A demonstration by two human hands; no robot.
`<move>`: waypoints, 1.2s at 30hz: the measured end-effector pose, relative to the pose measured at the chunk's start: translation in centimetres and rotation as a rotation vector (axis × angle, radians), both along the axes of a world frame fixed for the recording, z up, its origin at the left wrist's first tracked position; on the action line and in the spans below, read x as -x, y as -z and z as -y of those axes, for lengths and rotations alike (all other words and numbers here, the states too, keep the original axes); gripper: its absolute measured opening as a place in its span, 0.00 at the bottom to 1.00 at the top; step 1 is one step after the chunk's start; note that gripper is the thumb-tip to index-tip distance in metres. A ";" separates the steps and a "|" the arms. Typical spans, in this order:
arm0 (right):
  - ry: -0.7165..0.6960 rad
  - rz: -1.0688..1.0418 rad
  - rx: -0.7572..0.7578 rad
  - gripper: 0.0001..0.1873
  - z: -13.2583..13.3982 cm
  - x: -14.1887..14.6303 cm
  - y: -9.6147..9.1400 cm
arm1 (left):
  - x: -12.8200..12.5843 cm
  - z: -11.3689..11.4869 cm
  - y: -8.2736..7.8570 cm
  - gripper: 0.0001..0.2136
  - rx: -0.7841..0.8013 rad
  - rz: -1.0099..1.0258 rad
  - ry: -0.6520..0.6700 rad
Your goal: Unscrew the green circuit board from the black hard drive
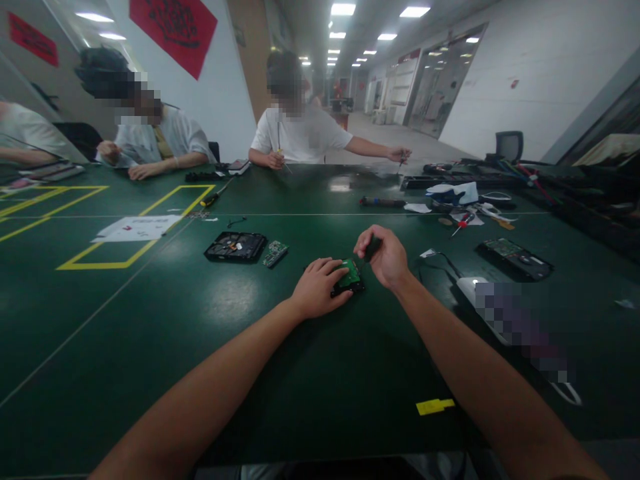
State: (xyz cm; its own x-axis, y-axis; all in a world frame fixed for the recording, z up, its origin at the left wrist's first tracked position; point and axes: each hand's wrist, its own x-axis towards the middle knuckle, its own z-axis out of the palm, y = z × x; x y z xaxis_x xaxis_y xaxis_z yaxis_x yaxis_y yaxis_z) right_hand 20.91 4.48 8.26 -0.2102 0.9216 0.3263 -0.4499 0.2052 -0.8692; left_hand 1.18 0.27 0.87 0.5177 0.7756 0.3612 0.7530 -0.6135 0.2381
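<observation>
A hard drive [353, 275] with a green circuit board facing up lies on the green table in front of me. My left hand [320, 287] is laid over its left side, thumb at the near edge and fingers across the top, gripping it. Just above the drive's right side, my right hand [384, 257] is closed around a dark-handled screwdriver [373, 249]. Its thin shaft is hard to make out, and I cannot tell whether the tip touches the drive.
Left of my hands are an open drive casing [236, 247] and a small circuit board [275, 254]. To the right lie another hard drive [515, 259], a white device with a cable [483, 307] and a red screwdriver [463, 224]. Co-workers [300, 130] sit across the table.
</observation>
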 end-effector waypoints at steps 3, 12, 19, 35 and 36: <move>0.014 0.022 -0.026 0.22 0.2 0.3 0.1 | 0.0 0.0 0.1 0.28 -0.004 0.012 -0.001; -0.105 0.020 0.002 0.23 -0.4 1.7 0.2 | 0.1 0.0 0.0 0.28 0.004 -0.003 -0.003; -0.023 0.143 -0.043 0.25 -0.2 1.7 -0.3 | 0.1 0.0 0.1 0.29 0.008 -0.005 -0.008; -0.160 0.133 -0.071 0.16 0.3 0.5 -0.1 | 0.1 0.1 -0.1 0.29 -0.003 -0.004 -0.003; -0.158 0.123 -0.071 0.13 0.3 0.6 -0.1 | 0.1 0.1 -0.1 0.29 -0.003 -0.004 -0.003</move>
